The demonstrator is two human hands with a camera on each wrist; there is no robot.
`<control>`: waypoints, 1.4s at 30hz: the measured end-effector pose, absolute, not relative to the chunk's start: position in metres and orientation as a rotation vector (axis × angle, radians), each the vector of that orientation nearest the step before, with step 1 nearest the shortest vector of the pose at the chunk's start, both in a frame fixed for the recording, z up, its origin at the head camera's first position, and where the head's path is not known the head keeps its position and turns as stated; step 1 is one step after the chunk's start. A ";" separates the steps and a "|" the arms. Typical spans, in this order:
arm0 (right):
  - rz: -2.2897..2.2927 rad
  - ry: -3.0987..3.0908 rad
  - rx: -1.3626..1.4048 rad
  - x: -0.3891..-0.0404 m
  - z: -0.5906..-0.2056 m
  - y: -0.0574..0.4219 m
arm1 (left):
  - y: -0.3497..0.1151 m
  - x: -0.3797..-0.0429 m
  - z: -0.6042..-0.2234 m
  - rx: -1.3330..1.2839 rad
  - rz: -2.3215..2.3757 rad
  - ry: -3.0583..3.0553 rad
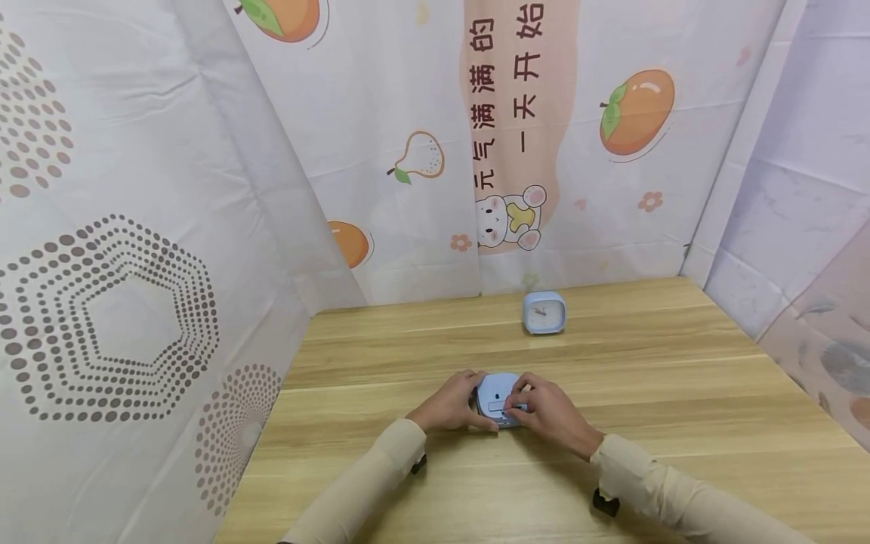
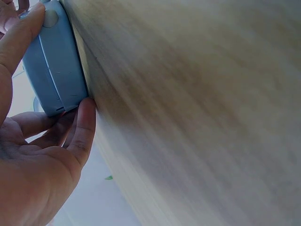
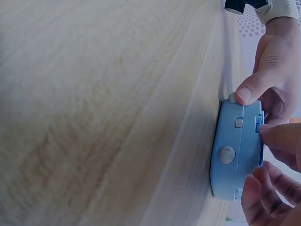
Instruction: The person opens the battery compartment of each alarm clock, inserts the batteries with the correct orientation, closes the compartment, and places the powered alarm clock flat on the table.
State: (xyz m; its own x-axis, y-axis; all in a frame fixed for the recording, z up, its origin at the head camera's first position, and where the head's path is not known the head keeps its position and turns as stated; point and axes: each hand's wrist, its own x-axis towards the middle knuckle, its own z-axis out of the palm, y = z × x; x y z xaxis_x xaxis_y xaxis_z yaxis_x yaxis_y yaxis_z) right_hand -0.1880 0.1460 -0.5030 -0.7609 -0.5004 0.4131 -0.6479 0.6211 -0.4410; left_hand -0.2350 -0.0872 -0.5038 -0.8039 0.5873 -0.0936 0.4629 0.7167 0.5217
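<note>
A light-blue alarm clock (image 1: 497, 385) lies face down on the wooden table, its back facing up. My left hand (image 1: 448, 402) grips its left side, the thumb by a round white foot in the left wrist view and the fingertips (image 2: 86, 117) low on the far side. Over the back of the clock, my right hand (image 1: 553, 415) pinches a small light-blue piece, which looks like the battery cover (image 1: 521, 406), beside the battery compartment. From the right wrist view, the right thumb (image 3: 277, 136) is at that recess. The clock's dial is hidden underneath.
Another light-blue alarm clock (image 1: 544, 313) stands upright near the back of the wooden table (image 1: 639, 363), its dial toward me. Printed curtains (image 1: 408, 91) hang behind the table and along both sides.
</note>
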 end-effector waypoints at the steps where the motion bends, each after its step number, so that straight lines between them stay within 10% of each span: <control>1: 0.853 -2.590 0.945 -0.188 -0.503 0.146 | -0.087 -0.235 -0.504 0.834 0.709 2.670; 42: 0.807 -2.791 0.674 -0.183 -0.487 0.125 | -0.086 -0.233 -0.502 0.835 0.740 2.669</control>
